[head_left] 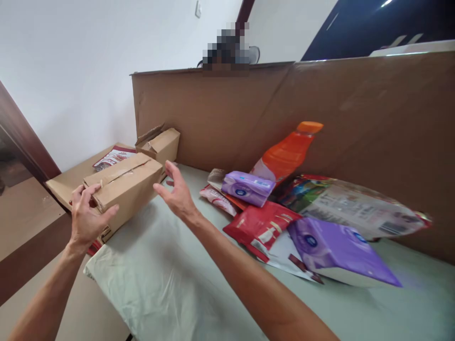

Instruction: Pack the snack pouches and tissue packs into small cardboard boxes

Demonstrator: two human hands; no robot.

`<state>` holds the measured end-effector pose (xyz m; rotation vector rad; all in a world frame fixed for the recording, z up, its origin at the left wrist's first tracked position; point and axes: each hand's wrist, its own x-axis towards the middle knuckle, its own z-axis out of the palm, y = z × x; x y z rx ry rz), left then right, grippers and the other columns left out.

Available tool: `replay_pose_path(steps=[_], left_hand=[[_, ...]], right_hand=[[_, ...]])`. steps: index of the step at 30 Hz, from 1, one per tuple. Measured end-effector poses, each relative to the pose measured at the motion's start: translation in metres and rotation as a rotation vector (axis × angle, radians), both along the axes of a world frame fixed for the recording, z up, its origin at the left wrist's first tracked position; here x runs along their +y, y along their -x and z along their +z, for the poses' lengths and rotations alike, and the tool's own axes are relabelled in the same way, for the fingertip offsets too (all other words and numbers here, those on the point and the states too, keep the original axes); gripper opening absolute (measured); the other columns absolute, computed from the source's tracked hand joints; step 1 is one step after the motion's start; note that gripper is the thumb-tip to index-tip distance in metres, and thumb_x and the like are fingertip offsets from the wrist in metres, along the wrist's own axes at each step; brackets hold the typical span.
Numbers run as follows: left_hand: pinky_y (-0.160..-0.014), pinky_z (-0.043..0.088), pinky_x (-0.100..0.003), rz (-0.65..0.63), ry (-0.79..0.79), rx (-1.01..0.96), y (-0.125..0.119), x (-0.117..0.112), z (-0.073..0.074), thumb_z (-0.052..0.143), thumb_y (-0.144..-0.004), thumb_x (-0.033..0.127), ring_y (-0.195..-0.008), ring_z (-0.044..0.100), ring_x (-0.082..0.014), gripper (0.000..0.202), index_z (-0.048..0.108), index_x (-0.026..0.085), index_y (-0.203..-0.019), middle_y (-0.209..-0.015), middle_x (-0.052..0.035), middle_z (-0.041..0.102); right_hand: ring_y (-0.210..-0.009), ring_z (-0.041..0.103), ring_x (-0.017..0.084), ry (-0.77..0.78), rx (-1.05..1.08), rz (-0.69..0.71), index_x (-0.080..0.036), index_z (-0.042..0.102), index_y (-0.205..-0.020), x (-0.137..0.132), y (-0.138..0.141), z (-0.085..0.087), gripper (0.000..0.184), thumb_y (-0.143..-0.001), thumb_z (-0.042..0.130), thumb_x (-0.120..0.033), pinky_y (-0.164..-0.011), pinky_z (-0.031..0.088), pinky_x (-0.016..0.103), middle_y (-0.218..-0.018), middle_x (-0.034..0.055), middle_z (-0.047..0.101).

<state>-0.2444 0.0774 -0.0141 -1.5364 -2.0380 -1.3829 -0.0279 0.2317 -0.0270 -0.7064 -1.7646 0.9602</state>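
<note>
A closed brown cardboard box (133, 189) lies at the left end of the cloth-covered table, its top flaps meeting in a seam. My left hand (87, 218) is at the near left end of this box, fingers spread and thumb apart; whether it touches the cardboard I cannot tell. At the box's right end is my right hand (177, 194), open, thumb and fingers apart, with nothing in it. Behind stands a smaller cardboard box (165, 147) with a raised flap. A red and white packet (115, 156) lies on cardboard beyond the larger box.
A cardboard panel (220, 113) runs along the table's back, with a person (227, 49) behind it. Right of my hands lie an orange bottle (284, 158), purple tissue packs (330, 246), a red packet (263, 227) and a large glossy bag (348, 206). Pale green cloth (159, 279) covers the table.
</note>
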Motion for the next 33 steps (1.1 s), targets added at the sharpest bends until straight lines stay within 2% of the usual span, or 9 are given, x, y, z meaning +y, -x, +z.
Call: replay_pose_path(steps=[6,10,14,17,20,24,28,31,33], left_hand=[[-0.109,0.046,-0.055,0.078,0.031,-0.003,0.024,0.045,-0.025,0.08,-0.07,0.047,-0.131,0.048,-0.0364,0.061,0.061,0.021,-0.121,-0.125,-0.0129,0.051],[-0.117,0.038,-0.056,0.068,0.063,0.014,0.019,0.071,-0.024,0.08,-0.07,0.044,-0.136,0.044,-0.0377,0.065,0.058,0.021,-0.126,-0.125,-0.0126,0.055],[-0.123,0.028,-0.06,0.074,0.03,-0.029,0.005,0.072,-0.023,0.074,-0.076,0.039,-0.15,0.03,-0.0405,0.08,0.041,0.018,-0.146,-0.152,-0.0191,0.042],[-0.125,0.023,-0.062,0.083,-0.034,0.018,-0.017,0.05,-0.032,0.071,-0.08,0.038,-0.158,0.013,-0.0425,0.092,0.026,0.014,-0.156,-0.164,-0.0239,0.024],[-0.126,0.024,-0.059,-0.014,-0.08,0.157,-0.049,0.019,-0.053,0.067,-0.087,0.036,-0.159,0.016,-0.0396,0.087,0.024,0.014,-0.159,-0.167,-0.0244,0.018],[-0.111,0.047,-0.057,-0.371,0.187,0.309,-0.083,0.0,-0.099,0.055,-0.097,0.039,-0.145,0.045,-0.0389,0.048,0.053,0.019,-0.141,-0.16,-0.0213,0.038],[-0.1,0.052,-0.059,-0.628,0.313,0.517,-0.113,0.02,-0.142,0.049,-0.096,0.043,-0.129,0.059,-0.0397,0.042,0.067,0.021,-0.126,-0.142,-0.0193,0.06],[-0.103,0.049,-0.059,-0.741,0.214,0.625,-0.148,0.036,-0.153,0.047,-0.097,0.041,-0.129,0.06,-0.0385,0.041,0.068,0.021,-0.125,-0.139,-0.0183,0.064],[-0.103,0.046,-0.06,-0.797,0.13,0.686,-0.175,0.037,-0.152,0.046,-0.098,0.038,-0.128,0.06,-0.0382,0.041,0.067,0.019,-0.127,-0.139,-0.0191,0.064]], right_hand=[[-0.125,0.064,0.031,0.206,-0.111,0.012,-0.025,0.071,-0.117,-0.029,-0.031,-0.101,0.039,-0.083,0.065,-0.043,-0.093,0.058,0.048,-0.15,0.0157,0.056],[-0.103,0.073,0.028,0.245,-0.133,-0.019,-0.021,0.075,-0.099,-0.051,-0.067,-0.134,0.027,-0.087,0.062,-0.042,-0.087,0.06,0.045,-0.14,0.019,0.064],[-0.116,0.07,0.028,0.176,-0.15,0.005,-0.021,0.075,-0.097,-0.064,-0.075,-0.138,0.022,-0.091,0.056,-0.031,-0.096,0.057,0.045,-0.133,0.0172,0.069],[-0.119,0.069,0.026,0.124,-0.166,0.042,-0.02,0.074,-0.096,-0.07,-0.073,-0.135,0.022,-0.091,0.052,-0.022,-0.102,0.054,0.044,-0.126,0.0159,0.072],[-0.115,0.07,0.022,0.096,-0.182,0.053,-0.021,0.074,-0.095,-0.078,-0.074,-0.128,0.023,-0.088,0.053,-0.015,-0.102,0.053,0.04,-0.124,0.0124,0.073],[-0.117,0.069,0.019,0.029,-0.264,0.082,-0.023,0.075,-0.088,-0.094,-0.088,-0.118,0.019,-0.082,0.064,-0.009,-0.107,0.05,0.036,-0.122,0.0059,0.076],[-0.123,0.066,0.018,-0.129,-0.453,0.14,-0.019,0.077,-0.087,-0.115,-0.126,-0.112,0.013,-0.084,0.068,-0.01,-0.113,0.044,0.032,-0.119,0.0077,0.078],[-0.129,0.062,0.017,-0.229,-0.64,0.109,-0.016,0.078,-0.096,-0.135,-0.177,-0.106,0.015,-0.092,0.064,-0.015,-0.116,0.041,0.03,-0.126,0.0099,0.076],[-0.126,0.064,0.013,-0.197,-0.737,-0.052,-0.019,0.079,-0.098,-0.15,-0.22,-0.101,0.013,-0.092,0.067,-0.018,-0.114,0.042,0.025,-0.125,0.005,0.076]])
